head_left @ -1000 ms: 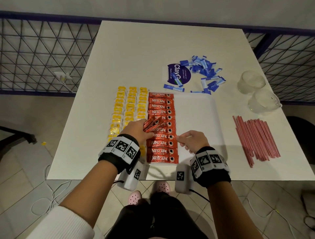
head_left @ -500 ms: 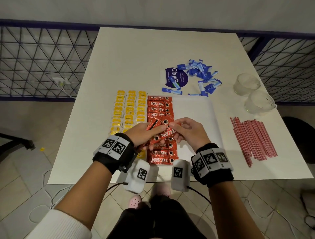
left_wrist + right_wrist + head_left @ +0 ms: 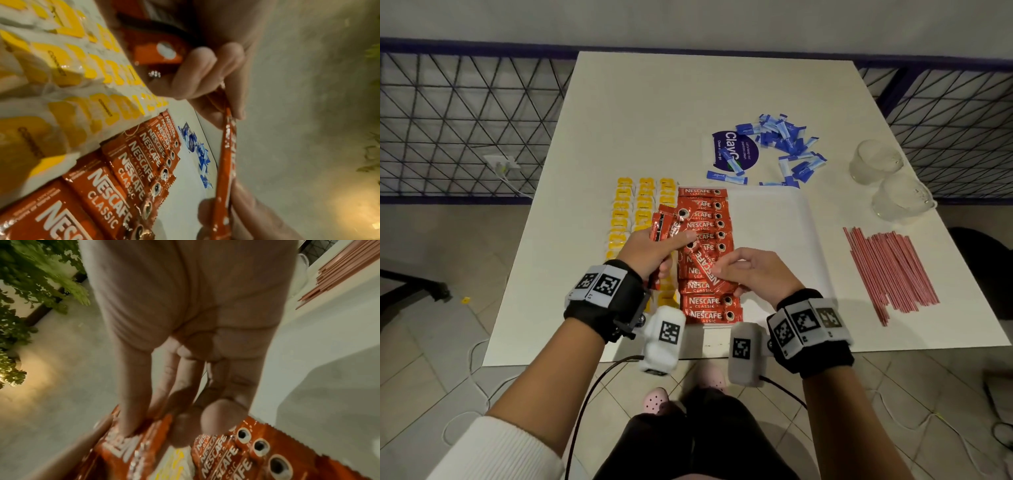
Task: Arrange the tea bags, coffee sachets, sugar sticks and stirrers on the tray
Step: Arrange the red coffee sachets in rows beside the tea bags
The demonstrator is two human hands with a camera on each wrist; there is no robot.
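Low in the centre of the head view, the right hand (image 3: 753, 274) pinches one red coffee sachet (image 3: 705, 267) between thumb and fingertips, the sachet slanting up and left above the tray. Just left of it, the left hand (image 3: 654, 253) has its grip curled round a small bunch of coffee sachets (image 3: 667, 226), their ends fanning upward past the fingers (image 3: 197, 73).

Beneath both hands a column of coffee sachets (image 3: 702, 205) lies flat on the white tray (image 3: 770, 233), side by side and running up the frame. Left of that column sit three columns of yellow tea bags (image 3: 643, 205) — touching the sachets' edge.

Right of the tray, the pink stirrers (image 3: 887, 270) lie in a loose sheaf on the desk (image 3: 688, 102). Further up, blue sugar sticks (image 3: 787, 144) are scattered round a round purple label (image 3: 736, 150), and two clear cups (image 3: 890, 185) stand at the upper right.
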